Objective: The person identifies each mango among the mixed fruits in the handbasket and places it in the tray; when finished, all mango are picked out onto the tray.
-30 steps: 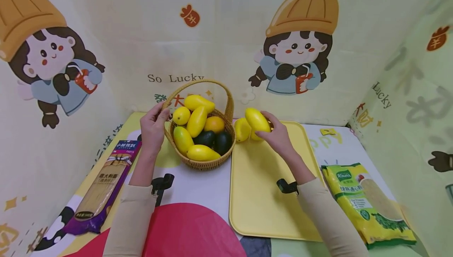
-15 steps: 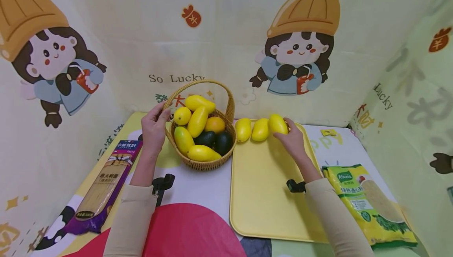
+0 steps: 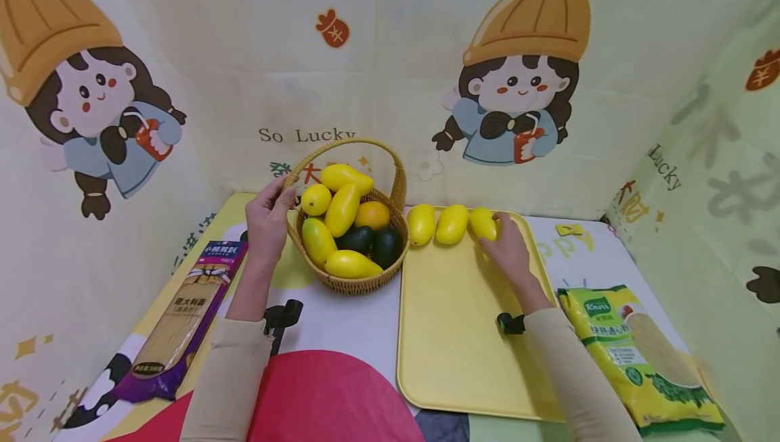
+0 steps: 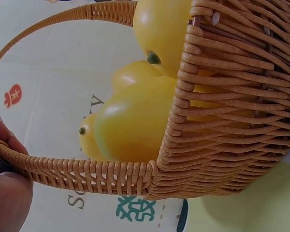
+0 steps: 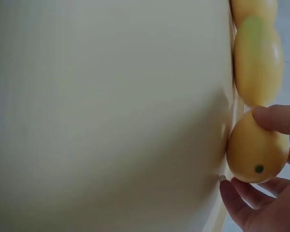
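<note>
My left hand (image 3: 268,222) grips the handle of a wicker basket (image 3: 359,285) on its left side; the left wrist view shows fingers around the woven handle (image 4: 87,174). Inside the basket lie several yellow mangoes (image 3: 342,210), an orange (image 3: 372,215) and two dark avocados (image 3: 386,247). At the far edge of the yellow tray (image 3: 469,334), my right hand (image 3: 510,249) holds a mango (image 3: 483,224) between thumb and fingers, low against the tray. Two more mangoes (image 3: 451,224) lie to its left in a row, the leftmost one (image 3: 421,224) close to the basket.
A purple pack of pasta (image 3: 185,313) lies left of the basket. Right of the tray is a green and yellow Knorr bag (image 3: 640,357), with a small yellow packet (image 3: 569,229) behind it. Patterned cloth walls (image 3: 396,76) enclose the back and sides.
My right hand has carried the mango rightward past the other two and lowered it to the tray's far edge. The left hand stays on the basket handle.
</note>
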`<state>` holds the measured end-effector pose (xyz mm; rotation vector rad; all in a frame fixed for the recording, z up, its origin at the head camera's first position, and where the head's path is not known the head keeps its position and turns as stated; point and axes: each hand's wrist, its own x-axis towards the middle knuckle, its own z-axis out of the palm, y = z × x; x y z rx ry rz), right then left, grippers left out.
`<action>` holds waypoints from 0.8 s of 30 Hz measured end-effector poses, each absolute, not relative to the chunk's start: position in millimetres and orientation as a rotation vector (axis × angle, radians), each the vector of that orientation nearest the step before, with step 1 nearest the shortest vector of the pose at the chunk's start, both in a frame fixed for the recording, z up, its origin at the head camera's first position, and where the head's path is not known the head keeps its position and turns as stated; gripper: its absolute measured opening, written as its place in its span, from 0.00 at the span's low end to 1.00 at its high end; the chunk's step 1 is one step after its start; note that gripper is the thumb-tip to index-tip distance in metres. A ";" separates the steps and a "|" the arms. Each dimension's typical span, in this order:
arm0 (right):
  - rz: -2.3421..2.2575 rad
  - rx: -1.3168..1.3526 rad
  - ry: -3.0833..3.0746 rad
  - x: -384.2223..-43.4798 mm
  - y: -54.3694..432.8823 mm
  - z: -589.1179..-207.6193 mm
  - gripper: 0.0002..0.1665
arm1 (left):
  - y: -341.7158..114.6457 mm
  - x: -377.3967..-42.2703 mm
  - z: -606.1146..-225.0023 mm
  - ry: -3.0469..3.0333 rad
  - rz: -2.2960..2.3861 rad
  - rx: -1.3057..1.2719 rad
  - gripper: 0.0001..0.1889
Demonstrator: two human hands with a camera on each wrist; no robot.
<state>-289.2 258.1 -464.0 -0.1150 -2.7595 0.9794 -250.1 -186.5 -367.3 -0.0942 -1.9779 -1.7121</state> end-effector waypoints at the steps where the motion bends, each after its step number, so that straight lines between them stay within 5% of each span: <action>1: 0.960 -0.098 -2.772 -289.2 257.6 -464.0 0.36 | -186.4 -249.5 -367.0 -1.978 -1.709 -0.092 0.21; 24: 0.880 -0.009 -2.682 -280.0 240.9 -455.5 0.32 | -186.0 -249.1 -365.4 -1.961 -1.707 -0.102 0.19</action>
